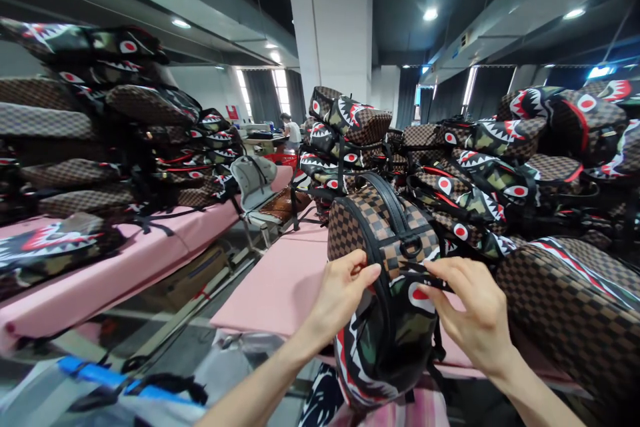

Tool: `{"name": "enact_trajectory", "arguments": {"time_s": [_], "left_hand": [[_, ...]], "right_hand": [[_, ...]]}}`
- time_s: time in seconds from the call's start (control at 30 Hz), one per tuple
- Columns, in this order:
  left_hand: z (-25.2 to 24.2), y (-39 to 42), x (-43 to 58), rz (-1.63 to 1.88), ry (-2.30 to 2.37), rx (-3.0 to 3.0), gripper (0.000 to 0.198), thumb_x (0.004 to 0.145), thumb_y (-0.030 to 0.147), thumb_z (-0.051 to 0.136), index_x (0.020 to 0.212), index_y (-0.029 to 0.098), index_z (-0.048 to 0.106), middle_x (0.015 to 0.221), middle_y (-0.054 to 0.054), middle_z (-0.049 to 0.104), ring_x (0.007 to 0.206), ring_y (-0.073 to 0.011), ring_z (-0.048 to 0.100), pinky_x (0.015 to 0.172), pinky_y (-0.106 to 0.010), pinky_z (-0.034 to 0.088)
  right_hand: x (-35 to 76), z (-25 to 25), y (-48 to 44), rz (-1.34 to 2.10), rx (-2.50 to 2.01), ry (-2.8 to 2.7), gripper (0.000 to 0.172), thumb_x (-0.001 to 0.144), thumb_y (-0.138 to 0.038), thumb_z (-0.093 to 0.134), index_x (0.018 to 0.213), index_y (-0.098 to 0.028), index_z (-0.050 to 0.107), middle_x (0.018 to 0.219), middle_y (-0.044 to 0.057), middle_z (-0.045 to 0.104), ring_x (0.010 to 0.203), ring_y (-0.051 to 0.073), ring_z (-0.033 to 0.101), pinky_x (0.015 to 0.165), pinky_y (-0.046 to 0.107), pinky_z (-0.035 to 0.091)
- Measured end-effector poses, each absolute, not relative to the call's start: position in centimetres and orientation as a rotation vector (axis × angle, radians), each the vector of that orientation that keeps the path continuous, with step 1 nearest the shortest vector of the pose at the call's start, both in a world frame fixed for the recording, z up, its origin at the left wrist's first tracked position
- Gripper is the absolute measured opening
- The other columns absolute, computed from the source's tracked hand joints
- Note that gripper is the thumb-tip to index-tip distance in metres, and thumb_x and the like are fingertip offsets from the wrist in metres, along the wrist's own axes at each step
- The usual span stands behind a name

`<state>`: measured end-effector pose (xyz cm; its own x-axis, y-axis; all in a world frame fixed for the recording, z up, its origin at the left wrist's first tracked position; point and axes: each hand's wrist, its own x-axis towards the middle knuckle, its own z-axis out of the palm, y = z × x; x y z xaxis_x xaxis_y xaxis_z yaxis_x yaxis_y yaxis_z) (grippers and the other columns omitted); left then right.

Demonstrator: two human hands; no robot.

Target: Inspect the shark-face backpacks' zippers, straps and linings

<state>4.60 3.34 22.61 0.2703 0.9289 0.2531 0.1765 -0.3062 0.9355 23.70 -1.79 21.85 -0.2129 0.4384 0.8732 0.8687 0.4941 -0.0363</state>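
Observation:
A small backpack [407, 340] with brown checks, camouflage and a shark-mouth print stands upright at the pink table's near edge. Its black carry handle [387, 203] points up and away from me. My left hand [345, 287] is closed in a pinch on the backpack's dark piped side edge, thumb and fingers together. My right hand [470, 307] pinches a short black strap [427, 275] near the top of the bag, beside the printed red-and-white eye. The backpack's far side is hidden.
Stacks of similar bags [345, 123] rise behind and to the right, and a large checked bag [565, 293] lies close by my right arm. Another pink table [190, 233] with piled bags is at left. A grey chair [255, 183] stands between the tables; a person [291, 132] sits far back.

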Motion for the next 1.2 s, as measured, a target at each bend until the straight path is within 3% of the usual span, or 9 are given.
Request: {"name": "enact_trajectory", "arguments": {"time_s": [0.23,1.2], "left_hand": [[22.6,3.1,4.5,1.129,0.972,1.644,0.030,0.072,0.037,0.055,0.057,0.017,0.039,0.055,0.006,0.035,0.051,-0.0078,0.033,0.049,-0.019,0.028],[22.1,2.8,4.6,1.110,1.004,1.629,0.028,0.071,0.036,0.055,0.056,0.018,0.039,0.051,0.006,0.036,0.049,-0.0080,0.034,0.047,-0.020,0.026]], "right_hand": [[22.5,23.0,-1.7,-0.743,-1.113,-1.794,0.010,0.081,-0.018,0.062,0.089,-0.023,0.066,0.080,0.000,0.067,0.067,0.012,0.058,0.070,0.031,0.029],[22.3,24.3,-2.7,-0.919,-1.115,-1.934,0.013,0.085,-0.020,0.057,0.095,-0.022,0.065,0.086,0.000,0.068,0.069,0.012,0.056,0.072,0.033,0.028]]}}
